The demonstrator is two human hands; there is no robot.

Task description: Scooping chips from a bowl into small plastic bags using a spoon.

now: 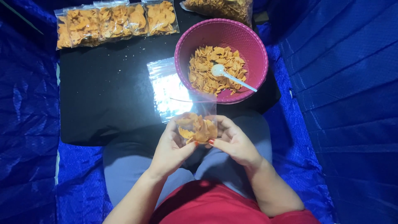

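Both hands hold one small clear plastic bag partly filled with orange chips, just above my lap. My left hand grips its left side, thumb on the front. My right hand grips the right side and bottom. The bag's open top stands upright toward the pink bowl, which holds more orange chips and a white plastic spoon lying on them.
A stack of empty clear bags lies on the black mat left of the bowl. Several filled chip bags line the mat's far edge; a larger chip bag sits behind the bowl. Blue tarp surrounds everything.
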